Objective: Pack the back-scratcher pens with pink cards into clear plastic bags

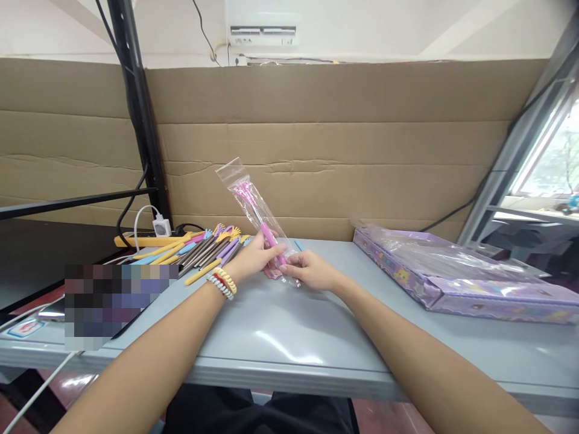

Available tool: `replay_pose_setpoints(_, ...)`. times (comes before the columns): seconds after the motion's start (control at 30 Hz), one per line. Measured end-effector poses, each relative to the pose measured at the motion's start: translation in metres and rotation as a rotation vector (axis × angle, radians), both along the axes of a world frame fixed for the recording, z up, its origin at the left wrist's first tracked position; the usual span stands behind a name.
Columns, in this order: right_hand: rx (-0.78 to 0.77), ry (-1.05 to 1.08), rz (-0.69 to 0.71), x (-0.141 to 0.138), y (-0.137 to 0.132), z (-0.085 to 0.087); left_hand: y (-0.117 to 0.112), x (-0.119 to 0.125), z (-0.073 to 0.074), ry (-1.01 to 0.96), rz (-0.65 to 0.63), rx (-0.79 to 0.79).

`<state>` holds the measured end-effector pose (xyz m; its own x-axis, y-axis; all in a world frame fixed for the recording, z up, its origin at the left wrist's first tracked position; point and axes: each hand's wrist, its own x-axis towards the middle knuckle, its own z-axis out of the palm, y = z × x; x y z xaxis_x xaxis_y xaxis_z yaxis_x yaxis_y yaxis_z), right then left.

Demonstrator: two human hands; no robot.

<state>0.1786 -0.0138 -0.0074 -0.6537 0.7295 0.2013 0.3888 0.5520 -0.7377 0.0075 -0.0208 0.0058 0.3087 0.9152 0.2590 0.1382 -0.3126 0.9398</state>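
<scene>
Clear plastic sleeve [253, 202] with a pink back scratcher [266, 232] is pinched by both left hand [256, 256] and right hand [307, 269]; thin film could tear if tugged.

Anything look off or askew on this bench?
Nothing damaged or spilled. Both hands, left hand and right hand, hold a clear bag with a pink stick toy inside. The loose toys lie in an untidy fan. The purple box sits at an angle to the table edge.
</scene>
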Motion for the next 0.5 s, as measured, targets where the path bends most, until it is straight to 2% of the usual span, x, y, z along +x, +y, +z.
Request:
replay_pose_setpoints(0.13, 0.032, -0.024, -0.016, 0.0008, -0.0004, 0.0004, -0.0004, -0.0010, 0.0029, 0.018, 0.015, -0.025)
replay_pose_setpoints(0.37, 0.095, -0.096, -0.058, 0.0011, 0.0009, -0.0024, 0.0004, -0.0030, 0.0019, 0.126, -0.062, 0.028)
replay_pose_setpoints(0.5, 0.107, -0.073, -0.067, 0.0001, 0.0003, -0.0019, -0.0003, -0.0031, 0.0018, 0.112, -0.068, 0.033)
